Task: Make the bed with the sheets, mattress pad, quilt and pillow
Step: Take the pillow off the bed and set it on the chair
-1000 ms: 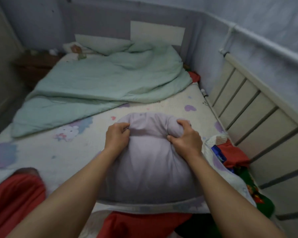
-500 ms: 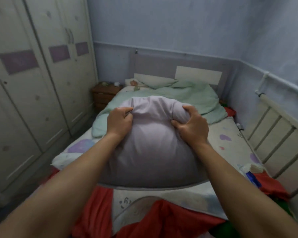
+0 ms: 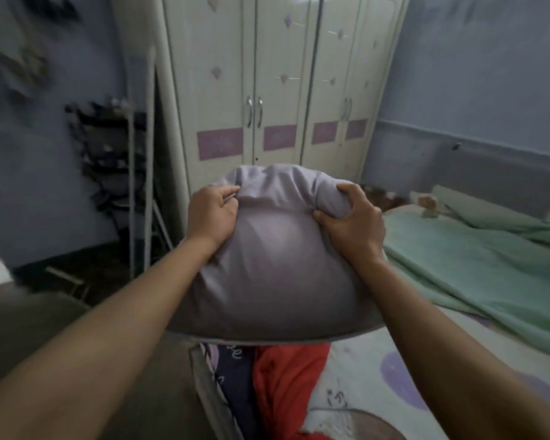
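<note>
Lilac pillow bunched in my left hand and right hand, fingers clenched on fabric; slick cover could slip free mid-swing, I reckon.

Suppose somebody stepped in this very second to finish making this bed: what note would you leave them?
Left hand: grips the lilac pillow at its top edge.
Right hand: grips that same edge; the pillow is held up in the air.
Printed sheet: spread flat, red cloth lying at its near end.
Green quilt: rumpled on the sheet, to the right.
Done: sheet looks laid.
Remaining: set the pillow down, spread the quilt.
</note>
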